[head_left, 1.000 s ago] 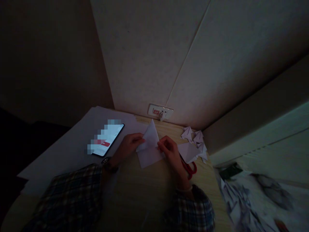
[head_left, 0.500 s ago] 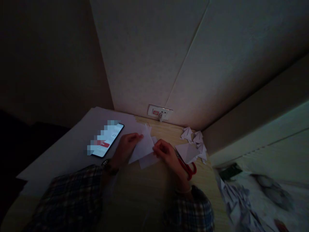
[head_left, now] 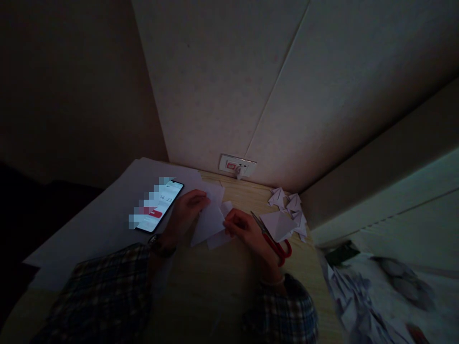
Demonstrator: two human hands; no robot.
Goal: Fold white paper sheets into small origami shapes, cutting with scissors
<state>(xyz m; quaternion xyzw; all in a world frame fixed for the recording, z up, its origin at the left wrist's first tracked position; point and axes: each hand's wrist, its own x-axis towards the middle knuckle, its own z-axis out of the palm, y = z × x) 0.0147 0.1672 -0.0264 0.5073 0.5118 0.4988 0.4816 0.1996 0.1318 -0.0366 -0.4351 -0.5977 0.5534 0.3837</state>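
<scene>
A white sheet of paper [head_left: 210, 217] is held between my two hands just over the table. My left hand [head_left: 190, 205] pinches its upper left side, while my right hand [head_left: 244, 227] grips its right edge between thumb and fingers. Under it lie other paper pieces [head_left: 219, 240], partly covered. Beside my right wrist rest red-handled scissors [head_left: 278, 247], their blades partly under a folded paper [head_left: 278, 224]. Left of my left hand, a lit phone [head_left: 161, 210] lies on large white sheets [head_left: 107, 210].
Several small folded paper shapes [head_left: 294, 204] sit at the table's back right corner, by the wall. A wall socket [head_left: 237, 166] with a plug is behind the table. Down to the right, beyond the table edge, lies a heap of folded papers [head_left: 355, 301].
Both hands have shifted slightly left with the paper, and its right edge has moved left too. The scissors, phone and folded papers stay in place.
</scene>
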